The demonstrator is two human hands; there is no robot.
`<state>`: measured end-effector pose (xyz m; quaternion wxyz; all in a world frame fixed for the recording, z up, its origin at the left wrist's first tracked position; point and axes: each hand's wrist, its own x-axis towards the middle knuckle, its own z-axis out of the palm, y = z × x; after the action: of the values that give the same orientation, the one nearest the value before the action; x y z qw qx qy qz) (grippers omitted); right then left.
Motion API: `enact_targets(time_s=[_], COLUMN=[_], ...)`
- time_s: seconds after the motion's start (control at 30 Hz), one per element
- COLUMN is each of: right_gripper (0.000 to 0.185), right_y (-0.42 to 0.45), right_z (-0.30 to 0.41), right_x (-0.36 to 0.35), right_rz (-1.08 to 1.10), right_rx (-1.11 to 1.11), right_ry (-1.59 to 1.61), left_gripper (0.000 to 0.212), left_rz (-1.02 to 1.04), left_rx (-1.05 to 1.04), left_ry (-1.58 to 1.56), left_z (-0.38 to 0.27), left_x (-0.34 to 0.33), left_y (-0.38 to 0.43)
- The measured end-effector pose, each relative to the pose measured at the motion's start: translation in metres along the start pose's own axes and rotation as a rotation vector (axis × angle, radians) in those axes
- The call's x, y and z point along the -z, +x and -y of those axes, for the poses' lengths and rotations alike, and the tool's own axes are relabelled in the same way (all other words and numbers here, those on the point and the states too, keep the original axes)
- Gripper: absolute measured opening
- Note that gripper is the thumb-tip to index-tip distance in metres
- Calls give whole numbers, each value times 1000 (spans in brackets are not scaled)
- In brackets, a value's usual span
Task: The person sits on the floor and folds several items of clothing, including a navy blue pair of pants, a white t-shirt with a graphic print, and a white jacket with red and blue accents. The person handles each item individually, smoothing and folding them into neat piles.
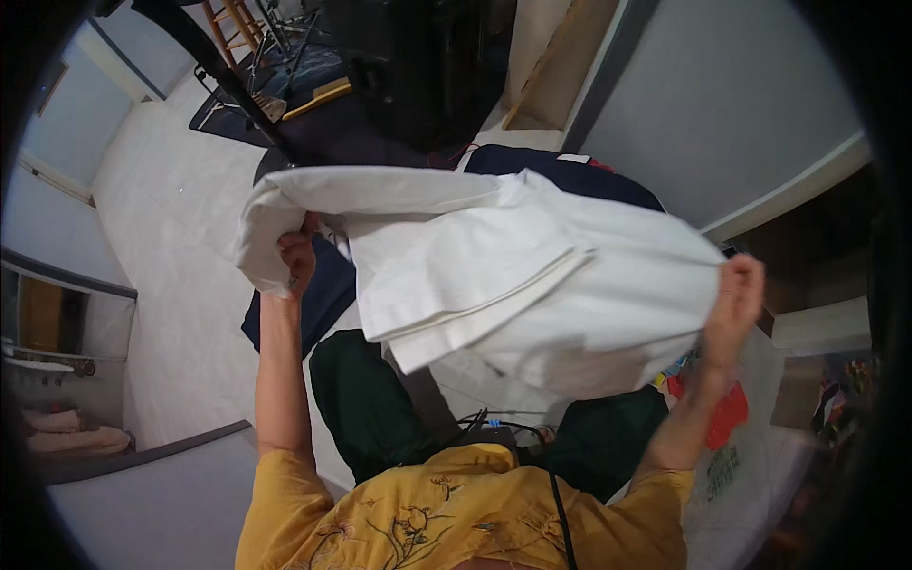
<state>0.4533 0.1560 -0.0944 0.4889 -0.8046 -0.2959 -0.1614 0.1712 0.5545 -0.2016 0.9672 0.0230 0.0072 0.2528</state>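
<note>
A white cloth garment (463, 263), partly folded, is stretched in the air above my knees. My left hand (298, 260) grips its left end, with fabric draped over the wrist and hiding some of the fingers. At the opposite edge, my right hand (734, 292) pinches the cloth with curled fingers. Two layered hems run slantwise along the lower middle of the garment. Beneath and behind it, dark blue fabric (563, 164) shows at the top, and another dark blue piece (329, 285) lies beside my left forearm.
A yellow-handled brush (318, 97) lies on a dark mat near a black stand pole (221, 78). Beyond stands a wooden stool (234, 28). A grey panel (719, 100) rises at the right. Near my right forearm are a red item (728, 417) and a plastic bag (741, 484). A black cable (556, 491) crosses my shirt.
</note>
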Motion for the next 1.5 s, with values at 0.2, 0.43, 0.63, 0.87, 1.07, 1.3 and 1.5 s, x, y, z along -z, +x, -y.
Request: enact_targets(time_s=[0.2,0.43,0.63,0.87,1.07,1.3,1.5], right_gripper=[16,60,38,6,17,18,17], right_y=[70,0,-31,16,114,151,132], right_z=[-19,-32,-22,-17,-45,-24,39], right_x=[58,-22,-65,-69,-24,-29,-8], right_rz=[-138,764,679,260,33,128,-65], right_rx=[132,339,499,128,-122,-22,337], right_ry=[-657,-410,-453,-121,435,460,276], left_gripper=[53,67,37,17,28,44,65], left_rz=[21,-143,-208,-476,-281,-138,-56], left_rx=[317,137,239,-32,-166,-181,-108], left_ry=[-238,-301,43,543,612,612,661], left_z=[93,153,119,122,122,118,89], left_x=[18,46,66,81,74,52,58], left_y=[44,18,21,41,40,35,-3])
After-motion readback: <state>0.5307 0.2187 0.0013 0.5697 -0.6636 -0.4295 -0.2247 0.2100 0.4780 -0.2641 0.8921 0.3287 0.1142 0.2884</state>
